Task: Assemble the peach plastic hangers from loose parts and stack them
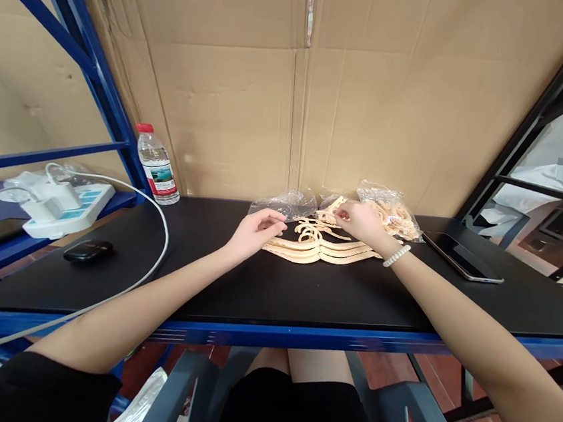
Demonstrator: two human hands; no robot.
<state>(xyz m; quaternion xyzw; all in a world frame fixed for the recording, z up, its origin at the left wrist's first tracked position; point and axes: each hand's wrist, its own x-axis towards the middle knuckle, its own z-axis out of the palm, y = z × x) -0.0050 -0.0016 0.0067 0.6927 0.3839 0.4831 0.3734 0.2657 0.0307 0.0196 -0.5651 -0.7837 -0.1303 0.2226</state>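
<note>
A stack of long, curved, light-coloured wooden pieces lies on the black tabletop, with thinner curled pieces just behind it. My left hand hovers at the stack's left end, fingers loosely bent and thumb apart, holding nothing I can see. On the right, my right hand is closed in a pinch above small wooden pieces; whatever sits between its fingertips is too small to make out. Behind that hand, a clear plastic bag contains many small wooden pieces. Another crumpled clear bag lies behind my left hand.
A phone lies at the right. Leftward are a water bottle, a black mouse-like object, and a white power strip with a cable crossing the table. Cardboard walls the back between metal frames.
</note>
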